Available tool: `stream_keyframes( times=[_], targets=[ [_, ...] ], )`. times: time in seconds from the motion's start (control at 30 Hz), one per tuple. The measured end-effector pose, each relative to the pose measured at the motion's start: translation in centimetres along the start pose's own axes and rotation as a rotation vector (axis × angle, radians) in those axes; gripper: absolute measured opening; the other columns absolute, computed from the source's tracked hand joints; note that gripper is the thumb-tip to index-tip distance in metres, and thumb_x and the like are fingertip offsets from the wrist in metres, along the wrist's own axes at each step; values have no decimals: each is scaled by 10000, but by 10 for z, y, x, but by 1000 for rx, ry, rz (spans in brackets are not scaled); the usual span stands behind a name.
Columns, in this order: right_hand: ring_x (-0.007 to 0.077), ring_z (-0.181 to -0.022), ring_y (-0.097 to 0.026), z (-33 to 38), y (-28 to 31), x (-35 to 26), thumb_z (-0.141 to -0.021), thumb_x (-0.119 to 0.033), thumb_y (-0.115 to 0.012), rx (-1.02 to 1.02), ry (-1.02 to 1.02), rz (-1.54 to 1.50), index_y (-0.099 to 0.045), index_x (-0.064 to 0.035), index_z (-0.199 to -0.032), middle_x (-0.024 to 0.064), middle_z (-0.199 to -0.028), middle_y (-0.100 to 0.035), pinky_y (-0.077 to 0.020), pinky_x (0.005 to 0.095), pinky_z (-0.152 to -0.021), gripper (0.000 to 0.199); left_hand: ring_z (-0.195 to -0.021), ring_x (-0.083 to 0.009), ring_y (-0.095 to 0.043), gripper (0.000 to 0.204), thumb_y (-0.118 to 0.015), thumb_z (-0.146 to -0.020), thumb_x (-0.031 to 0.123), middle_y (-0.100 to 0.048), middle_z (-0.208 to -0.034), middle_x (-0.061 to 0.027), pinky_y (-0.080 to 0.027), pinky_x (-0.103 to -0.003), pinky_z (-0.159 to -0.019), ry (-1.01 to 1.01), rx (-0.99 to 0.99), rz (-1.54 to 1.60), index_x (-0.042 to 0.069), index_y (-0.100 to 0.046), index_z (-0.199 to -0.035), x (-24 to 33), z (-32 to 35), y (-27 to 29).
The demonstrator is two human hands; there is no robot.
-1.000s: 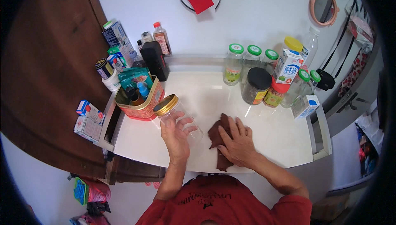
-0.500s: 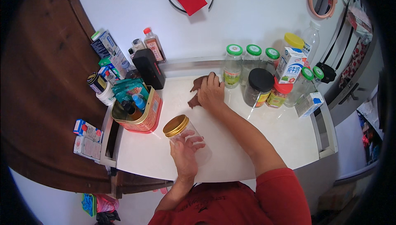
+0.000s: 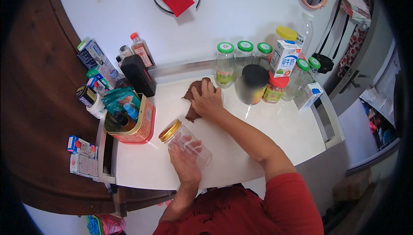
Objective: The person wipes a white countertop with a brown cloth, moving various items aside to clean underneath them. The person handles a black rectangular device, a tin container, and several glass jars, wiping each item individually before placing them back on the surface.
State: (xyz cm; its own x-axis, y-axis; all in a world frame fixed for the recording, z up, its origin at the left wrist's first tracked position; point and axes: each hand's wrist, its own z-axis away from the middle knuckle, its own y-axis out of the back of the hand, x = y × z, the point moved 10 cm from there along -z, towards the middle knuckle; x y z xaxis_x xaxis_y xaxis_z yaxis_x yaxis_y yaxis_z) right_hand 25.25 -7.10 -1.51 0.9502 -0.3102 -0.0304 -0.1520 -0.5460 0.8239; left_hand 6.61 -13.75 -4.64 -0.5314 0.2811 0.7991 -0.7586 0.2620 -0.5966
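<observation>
Leftward of the left hand sits a red tin, lower contents hidden. Left hand's fingers curl around a tilted clear jar. Farther right: brown cloth, partly covered by right hand, fingers loosely spread. Rightward of it: green-lidded jars, partly blocked by a blurred black-lidded jar.

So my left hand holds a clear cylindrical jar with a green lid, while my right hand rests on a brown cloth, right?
No: the head view shows a gold lid on the clear cylindrical jar, not green. The rest stands.
</observation>
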Motion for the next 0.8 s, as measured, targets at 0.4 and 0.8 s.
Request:
stream_keyframes(
  times=[0.4, 0.8],
  targets=[
    [367, -1128, -430, 84, 58, 33, -775, -410, -660, -54, -132, 114, -546, -49, -1244, 268, -1288, -427, -354, 493, -771, 603, -928, -250, -583, 504, -490, -943, 442, -529, -1083, -69, -489, -367, -746, 27, -168, -88, 96, -424, -1303, 18, -15, 18],
    [303, -1203, -418, 126, 93, -21, -789, -396, -621, -139, 37, -120, -574, -181, -1220, 122, -1311, -448, -360, 462, -857, 484, -919, -177, -559, 451, -597, -912, 240, -552, -1069, -65, -449, -324, -782, 17, -68, -138, 80, -426, -1298, 29, -25, 32]
  ],
)
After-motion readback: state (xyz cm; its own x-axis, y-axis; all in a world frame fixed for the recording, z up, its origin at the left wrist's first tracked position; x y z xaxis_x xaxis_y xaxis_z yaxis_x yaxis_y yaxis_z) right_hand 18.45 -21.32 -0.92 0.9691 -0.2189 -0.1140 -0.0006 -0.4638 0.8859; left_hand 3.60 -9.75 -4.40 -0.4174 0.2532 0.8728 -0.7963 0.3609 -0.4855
